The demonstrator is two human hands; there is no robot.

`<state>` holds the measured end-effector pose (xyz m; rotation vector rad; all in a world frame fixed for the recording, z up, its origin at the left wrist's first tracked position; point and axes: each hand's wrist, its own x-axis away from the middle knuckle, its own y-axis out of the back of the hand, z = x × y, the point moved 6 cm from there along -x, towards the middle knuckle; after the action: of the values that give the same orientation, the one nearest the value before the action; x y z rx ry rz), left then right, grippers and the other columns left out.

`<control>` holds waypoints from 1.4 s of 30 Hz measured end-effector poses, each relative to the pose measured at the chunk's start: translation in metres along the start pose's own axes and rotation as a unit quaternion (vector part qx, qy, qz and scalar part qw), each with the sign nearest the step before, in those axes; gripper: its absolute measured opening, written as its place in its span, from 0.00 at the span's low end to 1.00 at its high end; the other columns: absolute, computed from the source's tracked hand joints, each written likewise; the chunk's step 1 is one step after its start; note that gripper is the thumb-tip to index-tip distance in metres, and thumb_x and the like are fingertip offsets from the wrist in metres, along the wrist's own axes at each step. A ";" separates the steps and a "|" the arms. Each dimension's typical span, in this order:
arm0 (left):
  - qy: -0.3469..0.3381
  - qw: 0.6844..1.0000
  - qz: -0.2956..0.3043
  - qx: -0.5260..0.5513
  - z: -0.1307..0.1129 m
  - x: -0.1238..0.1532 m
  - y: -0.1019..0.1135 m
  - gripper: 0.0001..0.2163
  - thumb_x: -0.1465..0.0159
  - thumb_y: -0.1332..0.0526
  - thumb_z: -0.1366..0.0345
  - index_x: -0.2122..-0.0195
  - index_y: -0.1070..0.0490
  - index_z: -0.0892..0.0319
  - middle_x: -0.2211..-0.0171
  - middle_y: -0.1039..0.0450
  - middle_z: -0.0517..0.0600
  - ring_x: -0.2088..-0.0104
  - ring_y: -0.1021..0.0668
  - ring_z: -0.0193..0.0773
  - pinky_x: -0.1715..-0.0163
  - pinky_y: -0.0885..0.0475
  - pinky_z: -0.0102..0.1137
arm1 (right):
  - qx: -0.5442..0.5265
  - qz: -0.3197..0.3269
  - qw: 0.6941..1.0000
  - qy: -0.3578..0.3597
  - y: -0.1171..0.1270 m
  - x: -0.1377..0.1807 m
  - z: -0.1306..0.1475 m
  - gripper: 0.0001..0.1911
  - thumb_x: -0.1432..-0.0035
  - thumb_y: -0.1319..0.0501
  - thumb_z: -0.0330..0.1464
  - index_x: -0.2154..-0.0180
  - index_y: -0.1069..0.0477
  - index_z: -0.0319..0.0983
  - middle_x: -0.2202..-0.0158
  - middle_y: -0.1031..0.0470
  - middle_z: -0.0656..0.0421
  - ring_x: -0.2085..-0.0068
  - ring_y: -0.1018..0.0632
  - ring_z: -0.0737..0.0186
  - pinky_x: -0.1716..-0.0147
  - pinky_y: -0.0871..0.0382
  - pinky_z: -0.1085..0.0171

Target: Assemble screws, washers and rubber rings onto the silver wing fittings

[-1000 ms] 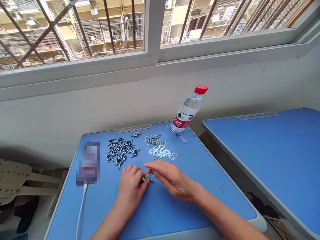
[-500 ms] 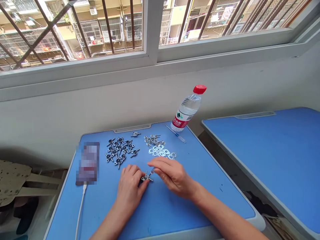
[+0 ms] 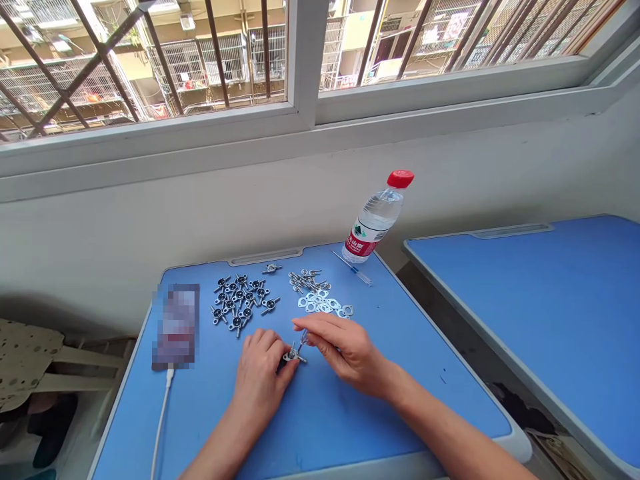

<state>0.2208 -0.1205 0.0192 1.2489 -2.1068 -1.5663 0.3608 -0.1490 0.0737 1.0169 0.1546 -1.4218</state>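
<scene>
Blue tabletop (image 3: 370, 427) below, the left hand (image 3: 261, 363) pinches a metal part (image 3: 291, 355) and the right hand (image 3: 345, 350) grips a screwdriver (image 3: 303, 341).

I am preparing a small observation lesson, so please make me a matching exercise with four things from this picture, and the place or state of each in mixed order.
1. bottle
2. metal part
3. clear-handled tool
4. flat metal plates

A. held in the right hand
B. overlapping, just beyond the right hand
C. steadied by the left hand
D. red-capped, near a far corner of the blue table

Pairs: 1-D, 2-C, 3-A, 4-B
</scene>
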 end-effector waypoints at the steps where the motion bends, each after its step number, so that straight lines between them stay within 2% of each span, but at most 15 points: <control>1: -0.001 1.000 0.000 0.001 0.000 0.000 0.000 0.04 0.40 0.33 0.71 0.67 0.29 0.59 0.68 0.28 0.48 0.65 0.28 0.42 0.66 0.35 0.35 | -0.004 -0.003 1.000 -0.001 0.000 0.000 0.000 0.14 0.32 0.47 0.25 0.48 0.30 0.39 0.61 0.21 0.54 0.61 0.20 0.62 0.63 0.24 0.64; 6: -0.002 1.000 -0.001 0.001 0.000 0.000 0.000 0.04 0.40 0.34 0.72 0.67 0.29 0.58 0.68 0.28 0.47 0.65 0.28 0.42 0.66 0.36 0.35 | 0.031 -0.026 0.999 0.020 0.000 0.000 0.000 0.10 0.33 0.44 0.27 0.52 0.28 0.38 0.66 0.22 0.55 0.67 0.22 0.62 0.68 0.25 0.64; 9: -0.006 1.000 -0.006 0.000 0.000 0.000 0.001 0.05 0.40 0.33 0.72 0.67 0.29 0.59 0.68 0.28 0.47 0.66 0.28 0.42 0.67 0.36 0.35 | 0.012 0.005 1.000 0.026 -0.002 -0.001 0.001 0.14 0.32 0.47 0.25 0.48 0.30 0.36 0.59 0.22 0.50 0.60 0.21 0.60 0.62 0.24 0.62; 11: -0.007 1.000 -0.006 0.001 0.000 0.000 0.001 0.05 0.41 0.33 0.72 0.67 0.29 0.59 0.68 0.28 0.47 0.66 0.28 0.42 0.66 0.36 0.35 | -0.012 0.021 1.000 0.019 -0.003 -0.001 0.001 0.16 0.32 0.48 0.24 0.46 0.31 0.37 0.58 0.22 0.51 0.58 0.21 0.60 0.60 0.24 0.61; 16: -0.004 1.000 -0.004 0.002 0.000 0.000 0.000 0.05 0.40 0.34 0.72 0.67 0.29 0.58 0.68 0.28 0.47 0.65 0.29 0.42 0.66 0.36 0.35 | 0.021 -0.016 1.000 0.005 0.000 0.002 -0.002 0.11 0.34 0.43 0.27 0.51 0.28 0.40 0.66 0.22 0.56 0.68 0.23 0.63 0.68 0.25 0.64; 20: -0.001 1.000 -0.005 0.001 0.000 0.000 0.000 0.05 0.41 0.33 0.72 0.67 0.29 0.59 0.68 0.28 0.47 0.65 0.28 0.42 0.66 0.36 0.35 | 0.015 0.018 1.000 0.017 -0.002 0.001 0.001 0.15 0.31 0.48 0.27 0.45 0.31 0.37 0.58 0.22 0.51 0.59 0.22 0.61 0.62 0.24 0.61; 22: -0.003 1.000 -0.004 0.000 0.000 0.000 0.000 0.05 0.40 0.33 0.71 0.67 0.28 0.58 0.68 0.28 0.48 0.65 0.28 0.42 0.66 0.36 0.35 | -0.010 0.035 0.999 0.013 -0.004 0.000 0.002 0.17 0.31 0.49 0.26 0.44 0.33 0.38 0.57 0.22 0.52 0.57 0.22 0.61 0.61 0.24 0.61; 28: -0.001 1.000 0.006 -0.003 0.000 0.000 0.000 0.04 0.39 0.34 0.71 0.67 0.28 0.59 0.67 0.28 0.48 0.65 0.29 0.42 0.66 0.36 0.35 | 0.006 -0.014 1.000 0.000 -0.002 0.001 -0.001 0.08 0.33 0.43 0.30 0.54 0.27 0.38 0.66 0.20 0.56 0.67 0.21 0.63 0.67 0.25 0.63; 34: 0.004 1.000 0.010 0.001 0.000 0.000 -0.001 0.03 0.38 0.35 0.70 0.66 0.28 0.58 0.67 0.28 0.48 0.65 0.29 0.42 0.66 0.37 0.35 | -0.023 0.015 1.000 -0.003 -0.005 0.000 0.001 0.10 0.31 0.46 0.30 0.54 0.28 0.37 0.65 0.20 0.54 0.66 0.21 0.63 0.66 0.26 0.63; 38: 0.005 1.000 0.008 -0.003 0.001 0.000 0.000 0.04 0.40 0.33 0.71 0.67 0.29 0.58 0.67 0.28 0.48 0.65 0.29 0.42 0.66 0.37 0.35 | -0.011 0.000 1.000 -0.026 -0.006 0.000 -0.002 0.10 0.32 0.43 0.34 0.62 0.26 0.37 0.72 0.22 0.57 0.72 0.25 0.65 0.71 0.29 0.65; 42: 0.003 1.000 0.007 -0.004 0.001 0.000 -0.001 0.04 0.39 0.34 0.71 0.67 0.29 0.58 0.67 0.28 0.48 0.65 0.29 0.43 0.66 0.36 0.35 | -0.013 -0.016 0.999 -0.038 -0.005 0.000 -0.005 0.11 0.33 0.42 0.36 0.65 0.26 0.38 0.73 0.23 0.58 0.73 0.25 0.65 0.72 0.29 0.66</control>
<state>0.2208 -0.1204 0.0180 1.2321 -2.0992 -1.5618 0.3593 -0.1446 0.0683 0.9417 0.1333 -1.4819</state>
